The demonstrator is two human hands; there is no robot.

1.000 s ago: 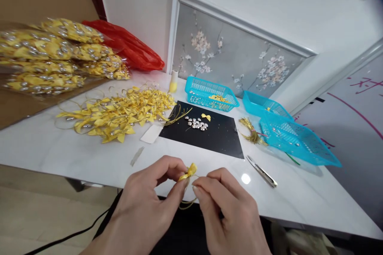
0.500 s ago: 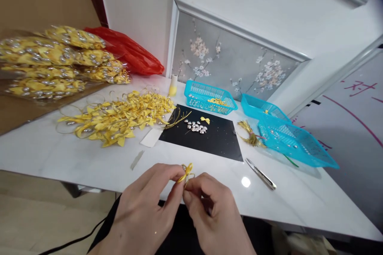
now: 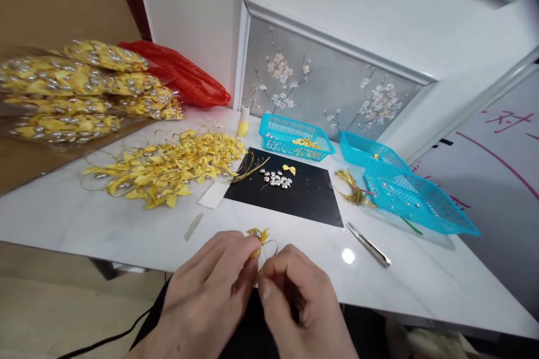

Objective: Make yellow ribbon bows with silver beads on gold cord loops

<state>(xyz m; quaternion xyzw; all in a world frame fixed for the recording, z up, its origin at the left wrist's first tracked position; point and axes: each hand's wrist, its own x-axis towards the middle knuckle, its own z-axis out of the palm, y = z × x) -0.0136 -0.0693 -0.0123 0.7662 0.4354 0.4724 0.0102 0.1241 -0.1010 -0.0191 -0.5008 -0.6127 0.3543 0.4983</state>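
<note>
My left hand [image 3: 210, 297] pinches a small yellow ribbon bow [image 3: 257, 234] at the near edge of the white table [image 3: 105, 224]. My right hand [image 3: 298, 303] is closed beside it, thumb and finger pressed on the thin gold cord [image 3: 272, 245] that loops off the bow. Both hands meet just under the bow, over the table's front edge. Farther back, a black mat [image 3: 303, 196] holds several silver beads [image 3: 278, 178] and one more small yellow bow [image 3: 288, 169].
A heap of finished yellow bows [image 3: 168, 165] lies left of the mat, with bagged ones [image 3: 63, 95] and a red plastic bag [image 3: 185, 76] behind. Turquoise baskets [image 3: 295, 134] [image 3: 416, 199] stand at the back and right. Gold cord bundle [image 3: 351, 189] and metal snips [image 3: 369, 244] lie right.
My hands have drawn closer together around the bow and slid slightly towards me; the cord loop that hung below now shows beside the bow. The view shifted down a little.
</note>
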